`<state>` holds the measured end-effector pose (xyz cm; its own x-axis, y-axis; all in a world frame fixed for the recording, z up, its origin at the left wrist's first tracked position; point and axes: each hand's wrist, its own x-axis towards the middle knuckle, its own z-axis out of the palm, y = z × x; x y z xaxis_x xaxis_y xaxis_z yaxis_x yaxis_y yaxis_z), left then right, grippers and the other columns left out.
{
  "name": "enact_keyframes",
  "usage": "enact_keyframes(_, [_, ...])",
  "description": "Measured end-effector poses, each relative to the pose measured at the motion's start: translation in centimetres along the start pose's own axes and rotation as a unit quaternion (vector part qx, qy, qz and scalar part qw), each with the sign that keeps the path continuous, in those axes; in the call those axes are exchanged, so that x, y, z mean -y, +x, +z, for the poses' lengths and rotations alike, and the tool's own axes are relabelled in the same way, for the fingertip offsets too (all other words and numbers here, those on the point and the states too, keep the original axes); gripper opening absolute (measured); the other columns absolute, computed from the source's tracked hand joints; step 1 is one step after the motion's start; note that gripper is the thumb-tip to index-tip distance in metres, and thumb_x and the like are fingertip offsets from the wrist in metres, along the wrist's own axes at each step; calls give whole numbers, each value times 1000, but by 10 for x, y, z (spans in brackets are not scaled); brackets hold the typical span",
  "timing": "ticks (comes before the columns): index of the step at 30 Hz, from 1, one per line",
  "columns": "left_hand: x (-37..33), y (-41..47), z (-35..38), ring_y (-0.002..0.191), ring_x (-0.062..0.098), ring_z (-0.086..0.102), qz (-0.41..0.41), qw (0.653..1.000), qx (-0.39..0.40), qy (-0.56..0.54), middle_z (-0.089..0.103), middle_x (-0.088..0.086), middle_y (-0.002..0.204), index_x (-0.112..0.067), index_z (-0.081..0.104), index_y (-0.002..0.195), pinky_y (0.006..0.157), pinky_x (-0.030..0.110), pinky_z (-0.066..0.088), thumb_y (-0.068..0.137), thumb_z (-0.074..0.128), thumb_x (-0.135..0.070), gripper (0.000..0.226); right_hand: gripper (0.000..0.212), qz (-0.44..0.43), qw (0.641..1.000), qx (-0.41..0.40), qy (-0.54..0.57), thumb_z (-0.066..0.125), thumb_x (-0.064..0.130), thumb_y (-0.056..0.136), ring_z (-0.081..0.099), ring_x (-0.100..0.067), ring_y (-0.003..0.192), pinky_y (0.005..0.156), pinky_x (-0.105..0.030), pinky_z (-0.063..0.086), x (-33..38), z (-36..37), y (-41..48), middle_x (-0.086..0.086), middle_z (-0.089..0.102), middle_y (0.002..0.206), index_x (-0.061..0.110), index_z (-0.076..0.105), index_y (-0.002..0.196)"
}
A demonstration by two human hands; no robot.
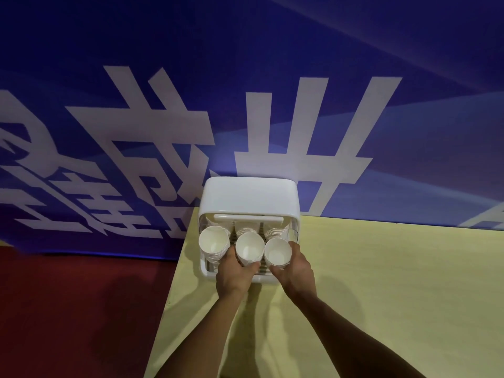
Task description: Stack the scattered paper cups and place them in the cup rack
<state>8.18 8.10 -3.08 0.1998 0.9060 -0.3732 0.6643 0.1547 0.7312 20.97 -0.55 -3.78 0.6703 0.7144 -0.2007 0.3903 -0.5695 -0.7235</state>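
Three cup stacks side by side at frame centre, lying in the rack (pixel 249 199), long axes running from the viewer back into the rack, open mouths tilted up toward the camera. Left stack (pixel 214 242) untouched, its nested rims showing along the lower edge. Middle stack (pixel 249 248) in the left hand (pixel 236 272): grip closed around its lower wall, thumb on the right side, fingers tucked between left and middle stacks. Right stack (pixel 277 253) in the right hand (pixel 296 270): grip wrapped around it from below and the right, fingertips at the rim's far side, thumb under the near edge. Both forearms reaching up from the bottom of the frame, converging on the rack, wrists nearly straight. More cup rims dimly visible deeper inside, under the white lid. Rack at the far left corner of the yellow tabletop (pixel 381 282). Blue banner (pixel 272 77) with large white characters across the upper frame; red floor (pixel 81 309) at lower left.
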Motion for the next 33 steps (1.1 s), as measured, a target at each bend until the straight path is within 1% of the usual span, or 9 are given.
enact_keyframes(5, [-6,3,5,111,29,61,-12,1000,-5,-6,64,3,121,-23,49,132,93,44,51,73,81,-39,68,71,-7,1000,3,9,73,50,80,62,-20,103,81,-33,54,2,2,7,1,64,120,27,40,137])
enact_keyframes(9, [-5,2,4,107,27,64,-11,1000,9,9,68,3,114,-21,55,123,90,43,53,73,82,-40,61,67,-18,1000,6,8,73,48,79,63,-19,102,82,-38,56,0,1,8,2,63,119,29,42,134])
enact_keyframes(12, [1,-2,0,105,24,65,4,1000,18,22,70,1,110,-20,59,118,88,42,54,75,81,-42,53,73,-21,1000,2,3,73,48,80,60,-22,108,86,-42,55,0,1,3,-1,58,127,25,39,140])
enact_keyframes(15, [10,-3,-9,106,22,64,17,999,18,41,70,1,112,-17,67,112,87,37,53,80,77,-45,44,75,-13,1000,-1,-17,73,44,82,62,-26,106,86,-43,55,-2,-1,-3,-5,50,132,21,36,143])
enact_keyframes(19, [26,-4,-30,101,21,64,-2,998,-20,60,70,2,109,-17,70,102,84,30,50,83,75,-41,31,71,8,1000,-6,-21,72,38,83,60,-27,105,86,-42,54,-4,-2,-12,-6,45,133,17,36,141])
enact_keyframes(22, [36,-3,-46,94,25,64,-35,996,-65,44,68,4,101,-19,61,89,78,32,49,79,78,-41,30,69,18,1000,-8,-13,72,36,84,61,-26,102,85,-43,54,-2,0,-17,-5,45,132,17,37,139])
enact_keyframes(25, [40,4,-58,96,30,61,-47,994,-95,30,61,9,108,-11,53,102,75,32,44,75,82,-37,47,68,24,1000,-8,0,73,35,83,62,-27,101,86,-44,54,-1,2,-20,-5,45,131,18,37,138])
enact_keyframes(29, [37,18,-63,109,30,61,-17,997,-81,0,60,10,124,-8,52,125,86,35,48,72,85,-30,66,68,19,1000,-8,3,72,34,84,62,-27,100,85,-44,53,-2,2,-20,-5,44,133,17,36,139])
enact_keyframes(33, [31,27,-57,112,28,60,-6,997,-71,-25,61,8,124,-13,52,129,91,40,51,68,87,-29,72,68,29,1000,-13,-3,73,35,83,62,-24,100,85,-40,53,-7,1,-20,-3,44,133,18,36,139])
